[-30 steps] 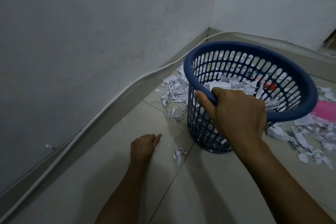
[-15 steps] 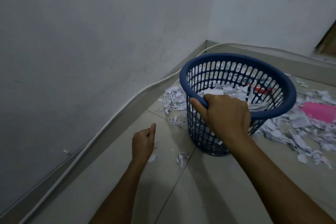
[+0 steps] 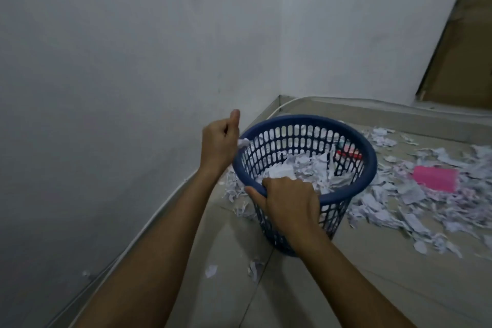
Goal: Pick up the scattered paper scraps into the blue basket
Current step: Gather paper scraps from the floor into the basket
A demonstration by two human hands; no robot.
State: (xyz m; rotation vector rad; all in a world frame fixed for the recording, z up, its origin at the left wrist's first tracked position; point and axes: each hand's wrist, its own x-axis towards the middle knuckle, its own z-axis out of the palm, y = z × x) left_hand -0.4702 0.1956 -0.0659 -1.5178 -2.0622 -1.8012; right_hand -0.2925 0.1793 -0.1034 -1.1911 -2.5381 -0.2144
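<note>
Right hand (image 3: 291,201) grips blue basket (image 3: 346,194) rim; left hand (image 3: 219,142) apparently pinches paper scrap (image 3: 242,143) beside it

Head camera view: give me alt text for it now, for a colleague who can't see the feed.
A person's right hand grips the near rim of a blue basket half full of paper scraps, while the left hand holds a white scrap at the basket's left rim. More paper scraps and a pink sheet litter the tiled floor in a white-walled corner.

The tiled floor (image 3: 372,287) carries the blue basket (image 3: 346,210), scattered paper scraps (image 3: 415,200) and a pink sheet (image 3: 435,177).
</note>
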